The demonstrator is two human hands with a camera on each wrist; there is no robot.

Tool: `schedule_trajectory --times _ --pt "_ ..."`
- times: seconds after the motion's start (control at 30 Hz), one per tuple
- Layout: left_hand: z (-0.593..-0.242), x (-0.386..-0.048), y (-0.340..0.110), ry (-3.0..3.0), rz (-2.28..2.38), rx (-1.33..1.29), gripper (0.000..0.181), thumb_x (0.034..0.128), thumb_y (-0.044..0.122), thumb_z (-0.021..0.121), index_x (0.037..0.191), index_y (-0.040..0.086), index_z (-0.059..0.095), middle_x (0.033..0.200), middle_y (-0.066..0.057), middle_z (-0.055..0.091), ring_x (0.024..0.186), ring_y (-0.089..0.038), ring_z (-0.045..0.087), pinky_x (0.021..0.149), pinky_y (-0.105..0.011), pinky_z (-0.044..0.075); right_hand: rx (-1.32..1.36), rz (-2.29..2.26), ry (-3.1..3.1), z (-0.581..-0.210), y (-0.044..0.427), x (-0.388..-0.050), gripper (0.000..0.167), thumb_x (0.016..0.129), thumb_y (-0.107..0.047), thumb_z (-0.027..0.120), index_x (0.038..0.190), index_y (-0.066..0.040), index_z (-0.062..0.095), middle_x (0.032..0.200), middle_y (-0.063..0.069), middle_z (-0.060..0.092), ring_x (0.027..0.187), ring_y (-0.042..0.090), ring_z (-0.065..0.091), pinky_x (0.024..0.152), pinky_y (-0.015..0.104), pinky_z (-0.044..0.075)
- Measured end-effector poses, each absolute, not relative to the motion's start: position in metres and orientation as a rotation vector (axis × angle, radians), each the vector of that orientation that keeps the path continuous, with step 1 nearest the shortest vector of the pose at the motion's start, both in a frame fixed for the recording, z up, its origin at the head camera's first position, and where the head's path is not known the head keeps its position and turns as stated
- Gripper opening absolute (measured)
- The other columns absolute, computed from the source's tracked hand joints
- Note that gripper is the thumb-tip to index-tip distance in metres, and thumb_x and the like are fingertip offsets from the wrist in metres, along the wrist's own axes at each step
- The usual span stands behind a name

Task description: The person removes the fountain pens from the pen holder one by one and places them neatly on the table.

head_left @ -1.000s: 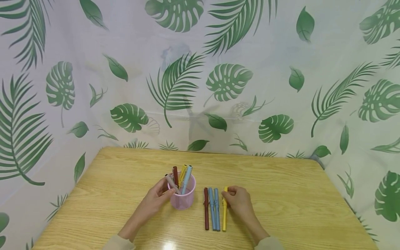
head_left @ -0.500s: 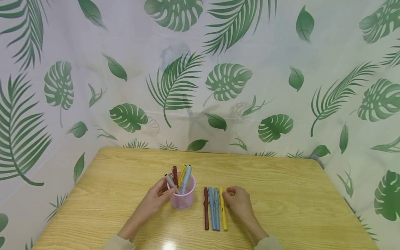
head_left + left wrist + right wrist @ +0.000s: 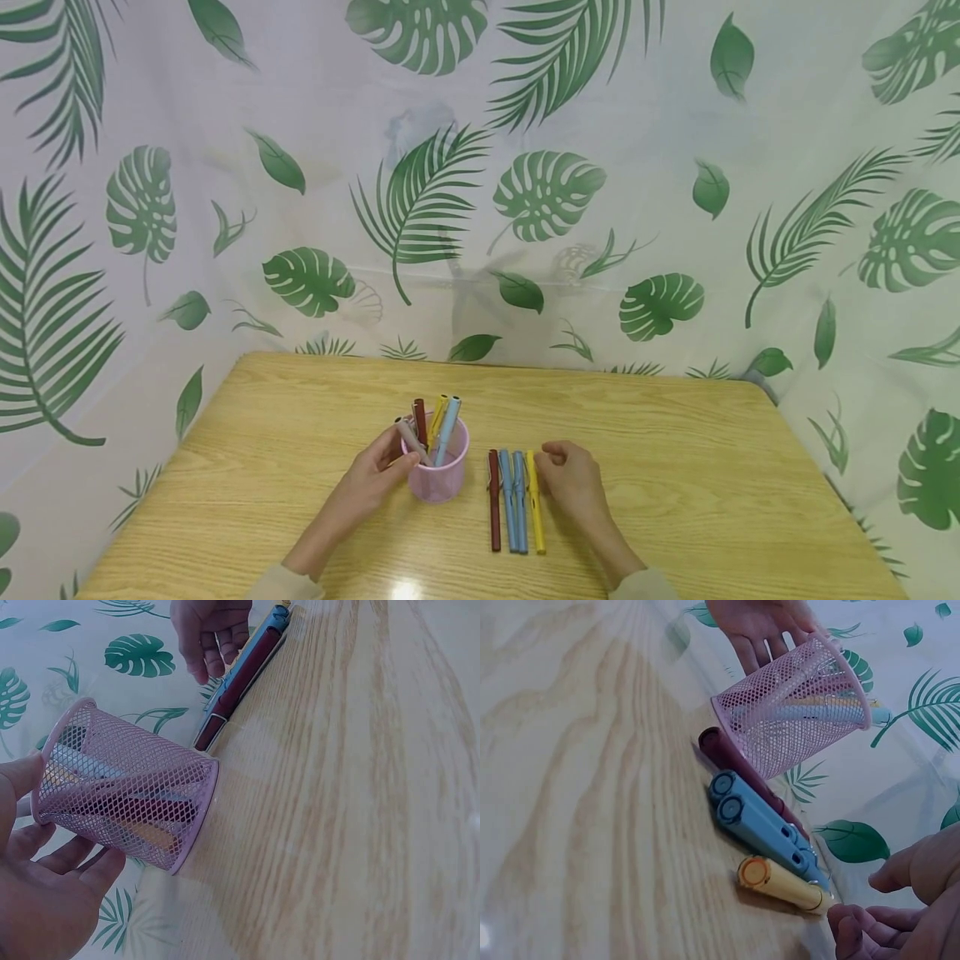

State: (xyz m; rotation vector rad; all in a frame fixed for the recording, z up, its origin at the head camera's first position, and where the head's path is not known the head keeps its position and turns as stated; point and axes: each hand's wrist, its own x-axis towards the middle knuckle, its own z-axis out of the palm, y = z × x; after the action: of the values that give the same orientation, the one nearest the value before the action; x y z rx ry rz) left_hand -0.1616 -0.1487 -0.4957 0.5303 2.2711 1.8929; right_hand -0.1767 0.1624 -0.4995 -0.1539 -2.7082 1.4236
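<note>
Your left hand (image 3: 371,482) grips the pink mesh pen cup (image 3: 437,485) on the table (image 3: 675,467); rightward lies a slim, clipped yellow pen (image 3: 537,517), beside your right hand (image 3: 576,483), its fingers loosely parted.

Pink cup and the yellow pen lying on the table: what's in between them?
The head view shows one dark red pen, then two blue pens, between the pink cup and the yellow pen lying outside it.

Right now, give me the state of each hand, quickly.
Left hand: holding the pink cup near its rim.
Right hand: open, fingers loosely bent, holding nothing, beside the yellow pen.
</note>
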Motion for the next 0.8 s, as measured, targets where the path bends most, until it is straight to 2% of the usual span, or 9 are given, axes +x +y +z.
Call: schedule_trajectory --times 0.33,0.6,0.8 --pt "-0.496 -0.161 -0.148 2.252 1.907 0.495 0.064 0.1106 0.023 0.052 0.165 0.006 0.021 0.165 -0.020 0.032 0.149 -0.040 0.033 0.121 -0.053 0.030 -0.083 1.599 -2.606 -0.486 0.149 -0.181 0.030 0.100 -0.010 0.065 0.121 0.012 0.067 0.098 0.018 0.074 0.079 0.029 0.074 0.065 0.028 0.062" --pt "-0.496 -0.160 -0.148 2.245 1.907 0.499 0.065 0.1106 0.023 0.051 0.165 0.005 0.020 0.164 -0.020 0.032 0.149 -0.040 0.033 0.121 -0.053 0.031 -0.069 1.711 -2.553 -0.477 0.135 -0.185 0.033 0.100 -0.014 0.065 0.124 0.009 0.067 0.101 0.021 0.072 0.086 0.035 0.074 0.063 0.030 0.061" --pt "-0.498 -0.161 -0.149 2.251 1.907 0.528 0.063 0.1109 0.023 0.051 0.165 0.008 0.022 0.164 -0.019 0.034 0.149 -0.040 0.034 0.121 -0.055 0.030 -0.018 1.743 -2.518 -0.474 0.124 -0.189 0.033 0.099 -0.014 0.066 0.123 0.009 0.067 0.101 0.022 0.072 0.087 0.036 0.073 0.061 0.022 0.057"
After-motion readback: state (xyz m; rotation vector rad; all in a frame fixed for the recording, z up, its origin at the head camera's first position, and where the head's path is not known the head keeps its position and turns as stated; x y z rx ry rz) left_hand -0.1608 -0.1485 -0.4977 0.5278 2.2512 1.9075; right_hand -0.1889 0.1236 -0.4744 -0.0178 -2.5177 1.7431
